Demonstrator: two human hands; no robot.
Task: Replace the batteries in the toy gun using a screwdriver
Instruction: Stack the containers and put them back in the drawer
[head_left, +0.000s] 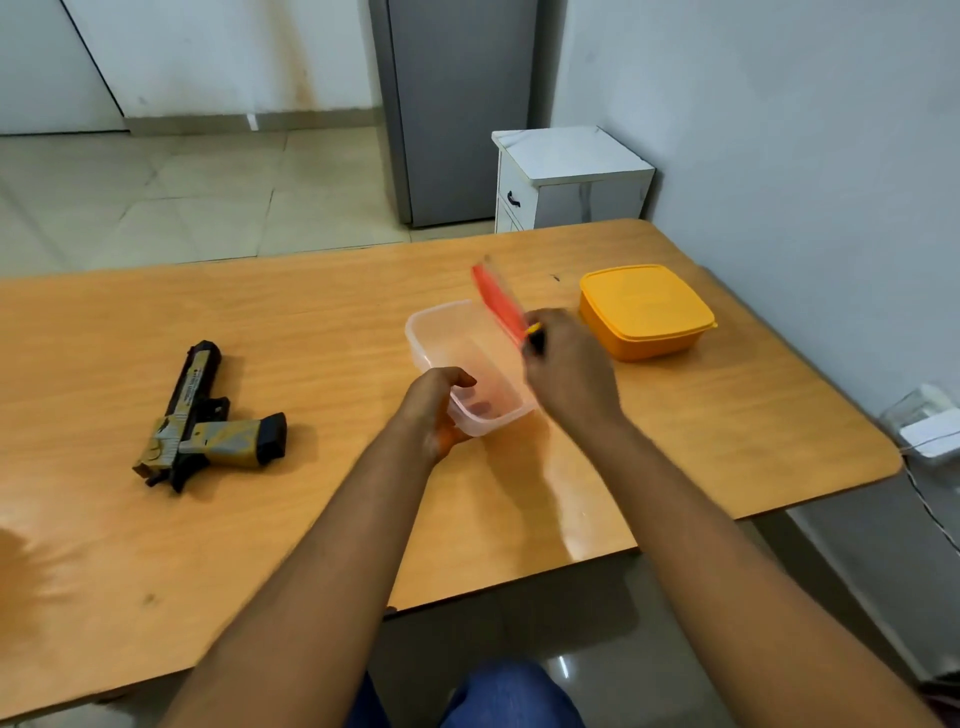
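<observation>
Near the middle of the frame we see a clear plastic container resting on the wooden table, and the left hand grips its near corner, fingers curled over the rim and thumb side under the wall. Inside the container, close to that hand, lies a small dark reddish object that is too blurred for us to name. Just right of the container, the right hand is raised above the table with its fingers closed around a screwdriver; we can make out a red, motion-blurred length slanting up and to the left from the fist, and a yellow and black part at the fingers, but we cannot tell which end is the tip. The screwdriver sits above the far right edge of the container; whether it touches the rim we cannot tell. The toy gun lies flat on the table in the left part of the frame, well apart from both hands, its barrel pointing toward the top of the frame and its grip toward the right. In the right part of the frame, beyond the right hand, an orange lidded box stands on the table, closed. Past the table's far edge, a small white cabinet stands against the wall.
</observation>
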